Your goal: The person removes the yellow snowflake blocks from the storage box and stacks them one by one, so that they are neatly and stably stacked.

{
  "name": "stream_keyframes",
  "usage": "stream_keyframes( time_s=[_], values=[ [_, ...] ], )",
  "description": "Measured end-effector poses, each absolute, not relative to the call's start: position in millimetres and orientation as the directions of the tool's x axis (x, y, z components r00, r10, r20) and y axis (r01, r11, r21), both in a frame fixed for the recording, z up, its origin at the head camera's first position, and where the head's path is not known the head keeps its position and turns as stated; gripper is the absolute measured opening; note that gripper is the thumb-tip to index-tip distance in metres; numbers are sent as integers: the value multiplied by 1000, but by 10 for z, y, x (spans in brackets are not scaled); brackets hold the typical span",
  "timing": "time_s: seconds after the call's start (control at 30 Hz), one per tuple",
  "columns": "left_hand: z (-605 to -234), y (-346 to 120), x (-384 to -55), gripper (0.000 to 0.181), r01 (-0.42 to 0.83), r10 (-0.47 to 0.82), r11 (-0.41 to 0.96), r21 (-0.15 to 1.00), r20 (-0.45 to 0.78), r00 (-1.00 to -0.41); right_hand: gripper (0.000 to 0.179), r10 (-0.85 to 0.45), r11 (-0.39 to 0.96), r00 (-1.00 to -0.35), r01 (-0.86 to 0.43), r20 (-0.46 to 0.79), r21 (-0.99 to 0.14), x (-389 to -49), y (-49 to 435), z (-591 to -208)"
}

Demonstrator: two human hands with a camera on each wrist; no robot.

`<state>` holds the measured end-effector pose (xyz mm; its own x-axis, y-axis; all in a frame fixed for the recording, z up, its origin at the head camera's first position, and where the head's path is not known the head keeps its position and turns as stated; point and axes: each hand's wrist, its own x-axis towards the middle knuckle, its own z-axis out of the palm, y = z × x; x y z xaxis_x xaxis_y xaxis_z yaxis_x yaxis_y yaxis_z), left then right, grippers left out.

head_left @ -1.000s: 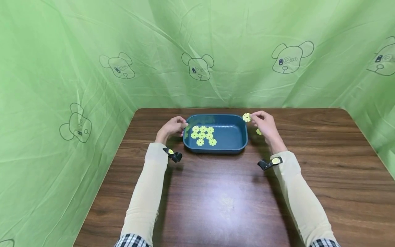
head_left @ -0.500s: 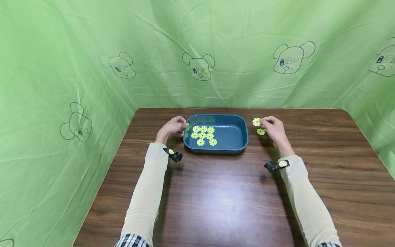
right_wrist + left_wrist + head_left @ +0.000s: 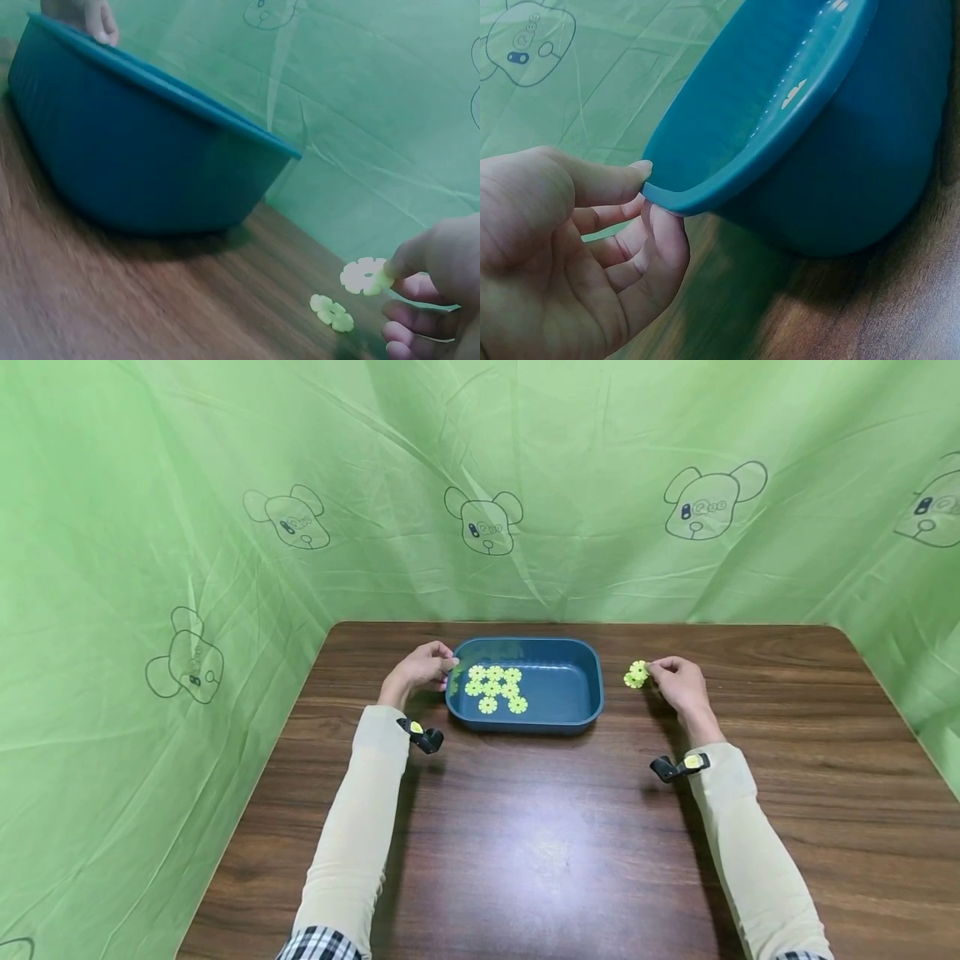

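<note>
A dark blue rectangular basin (image 3: 558,695) stands near the back of the wooden table. My left hand (image 3: 420,670) pinches its left rim between thumb and fingers, closely seen in the left wrist view. Inside, on the left half of the floor, lie several yellow-green flower-shaped discs (image 3: 491,689) with notched edges and a small centre hole. Right of the basin, my right hand (image 3: 681,685) pinches a flower-shaped disc (image 3: 364,276) by its edge, above the table. Just below and beside it, a second flower-shaped disc (image 3: 331,313) lies on the wood; the two overlap in the head view.
The brown table (image 3: 525,835) reaches back to a green curtain (image 3: 570,527) printed with bear heads, which also hangs along the left side. Black wrist cameras are strapped over both pale sleeves (image 3: 352,835).
My right hand has moved right and towards me with its flower-shaped disc, from beside the basin's back right corner to over the disc on the table. The left hand stays at the rim.
</note>
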<state>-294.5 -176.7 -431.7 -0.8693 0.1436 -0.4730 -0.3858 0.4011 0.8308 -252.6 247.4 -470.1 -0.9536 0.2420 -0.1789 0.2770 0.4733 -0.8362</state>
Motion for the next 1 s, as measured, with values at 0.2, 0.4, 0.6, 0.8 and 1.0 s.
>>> stream_keyframes(
  time_s=[0.2, 0.4, 0.6, 0.8, 1.0],
  values=[
    [-4311, -1766, -2944, 18, -386, 144, 401, 831, -473, -869, 36, 226, 616, -962, 261, -150, -743, -2534, 2501, -4732],
    [-4309, -1763, -2942, 18, -389, 141, 402, 829, -476, -868, 33, 195, 686, -972, 232, -133, -690, -2548, 2515, -4737],
    [-4309, -1762, -2943, 18, -392, 141, 404, 826, -479, -866, 31, 179, 755, -979, 197, -92, -625, -2582, 2532, -4764],
    [-4318, -1764, -2944, 18, -390, 141, 402, 828, -477, -867, 27, 156, 793, -986, 162, -61, -588, -2620, 2523, -4787],
    [-4334, -1761, -2954, 19, -383, 148, 402, 832, -472, -869, 27, 157, 799, -986, 160, -55, -580, -2627, 2502, -4785]
  ],
)
